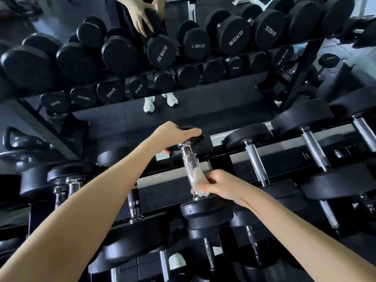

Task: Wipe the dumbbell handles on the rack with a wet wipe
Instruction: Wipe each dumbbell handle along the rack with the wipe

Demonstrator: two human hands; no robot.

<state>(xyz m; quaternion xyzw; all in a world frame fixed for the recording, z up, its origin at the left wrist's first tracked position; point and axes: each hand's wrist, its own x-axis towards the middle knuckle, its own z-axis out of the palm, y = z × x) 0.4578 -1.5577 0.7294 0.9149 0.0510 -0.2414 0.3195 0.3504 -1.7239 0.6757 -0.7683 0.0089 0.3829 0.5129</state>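
Observation:
A dumbbell with a knurled chrome handle and black rubber heads lies on the top tier of the rack, in the middle of the view. My left hand grips its far head from above. My right hand holds a whitish wet wipe wrapped against the lower part of that handle, just above the near head.
More dumbbells with chrome handles lie on the rack to the left and right and on the lower tiers. A wall mirror behind the rack reflects the dumbbells, my hands and white shoes. A kettlebell stands at the left.

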